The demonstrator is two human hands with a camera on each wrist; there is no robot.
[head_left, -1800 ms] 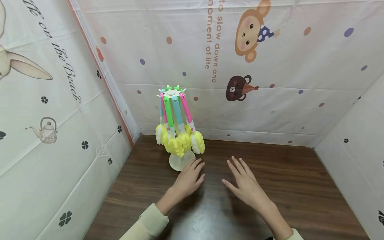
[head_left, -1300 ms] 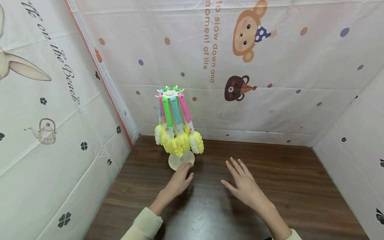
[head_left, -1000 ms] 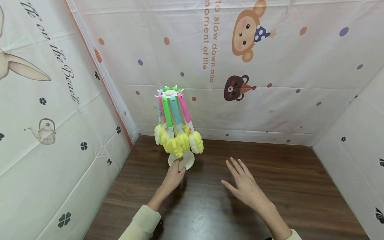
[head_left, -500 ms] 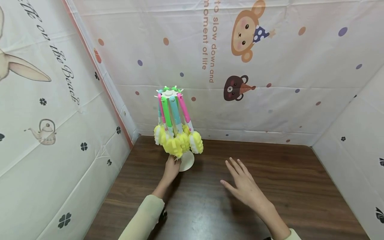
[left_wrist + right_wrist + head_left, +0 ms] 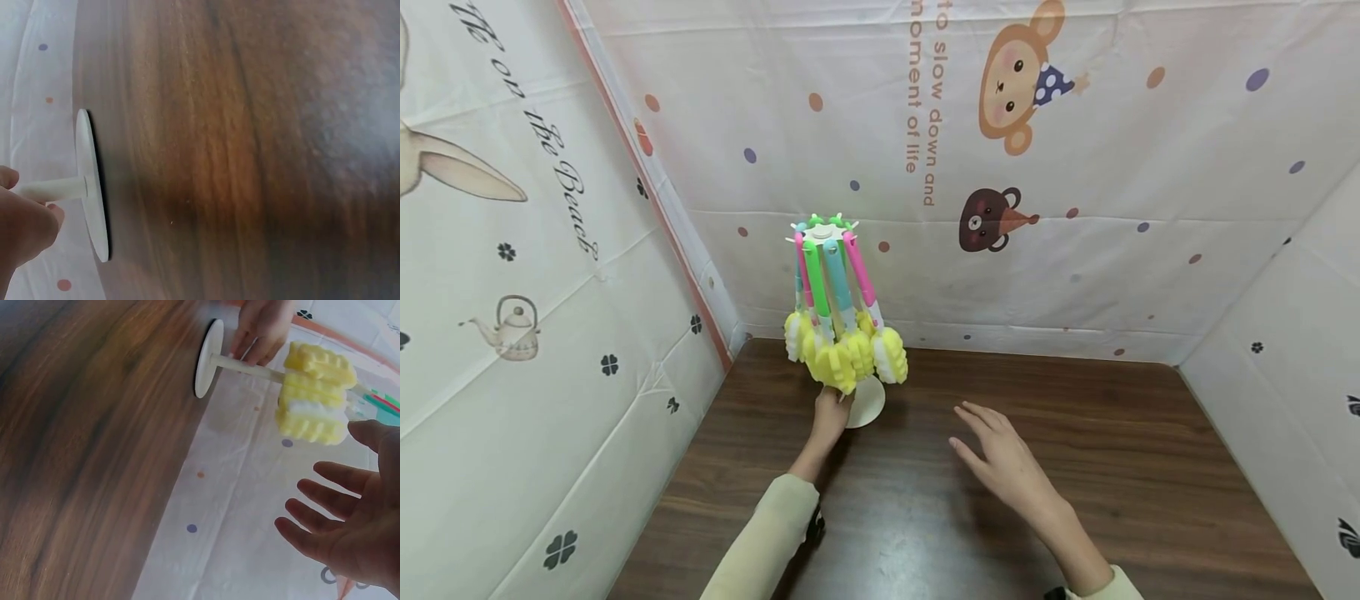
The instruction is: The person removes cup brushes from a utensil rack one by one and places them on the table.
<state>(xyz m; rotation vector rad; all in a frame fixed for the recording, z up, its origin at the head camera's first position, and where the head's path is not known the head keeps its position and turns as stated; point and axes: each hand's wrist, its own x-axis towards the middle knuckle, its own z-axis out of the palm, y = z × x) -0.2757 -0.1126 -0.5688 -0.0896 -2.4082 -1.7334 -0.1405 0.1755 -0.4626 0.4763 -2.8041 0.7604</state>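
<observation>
A white stand (image 5: 868,403) with a round base and a hooked top stands on the table's left side. Several sponge brushes (image 5: 891,355) hang from it, with yellow-and-white heads and pink, green and blue handles. Below the heads my left hand (image 5: 832,417) grips the stand's thin pole (image 5: 59,189); the left wrist view has the fingers and thumb curled about it. To the right, my right hand (image 5: 1009,468) is held over the table, touching nothing. In the right wrist view its fingers (image 5: 331,500) spread loosely near the yellow sponge heads (image 5: 312,403).
The dark wood table (image 5: 1112,433) extends right of the stand. Printed white cloth walls (image 5: 1075,283) close it in at the back, left and right. The stand is close to the back-left corner.
My left hand has moved left from beside the stand's base, reached under the sponge heads and taken hold of the pole. My right hand has shifted slightly, and its fingers have drawn together. The stand stays put.
</observation>
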